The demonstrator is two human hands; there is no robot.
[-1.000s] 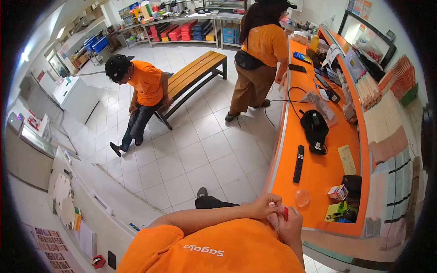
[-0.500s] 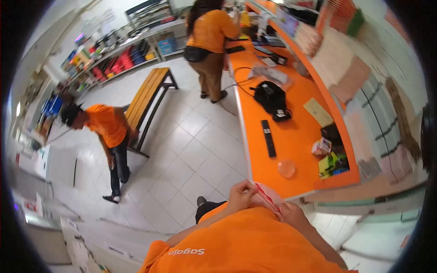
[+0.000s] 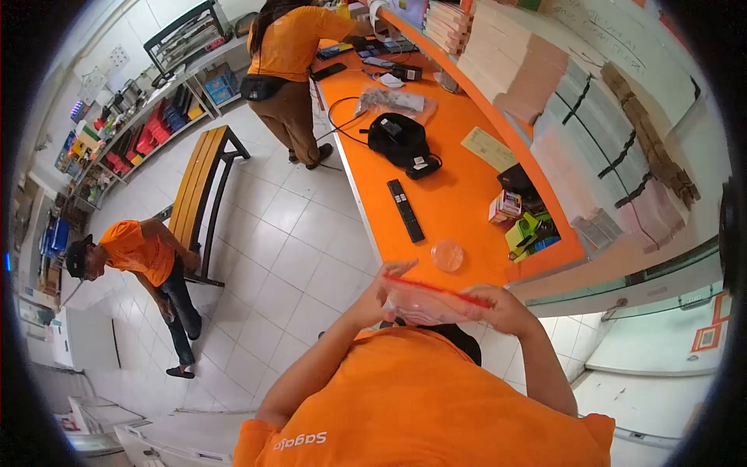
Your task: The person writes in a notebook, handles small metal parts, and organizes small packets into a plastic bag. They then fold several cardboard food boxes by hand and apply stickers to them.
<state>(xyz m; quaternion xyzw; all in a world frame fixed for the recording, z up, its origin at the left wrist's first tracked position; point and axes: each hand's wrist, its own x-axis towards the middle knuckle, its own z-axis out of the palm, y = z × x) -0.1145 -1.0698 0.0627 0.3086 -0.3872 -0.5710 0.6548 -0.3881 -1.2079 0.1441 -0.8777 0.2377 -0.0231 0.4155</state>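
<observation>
Lengthwise, the clear bag (image 3: 424,305) spans the lower centre of the frame between my left hand (image 3: 375,296), gripping one end, and my right hand (image 3: 504,310), pinching the other; its red edge (image 3: 436,289) slopes slightly down rightward, neither hand being nearer.

I can't make out what's inside the clear bag (image 3: 424,305), and part of the right hand (image 3: 504,309) is hidden at its far end. The standing co-worker's (image 3: 289,47) head is cut off above, and whatever lies by that outstretched arm is too small to tell. The pale slip's (image 3: 488,149) print and the remote's (image 3: 405,212) labels are unreadable; the wall handwriting (image 3: 605,33) is blurred.
</observation>
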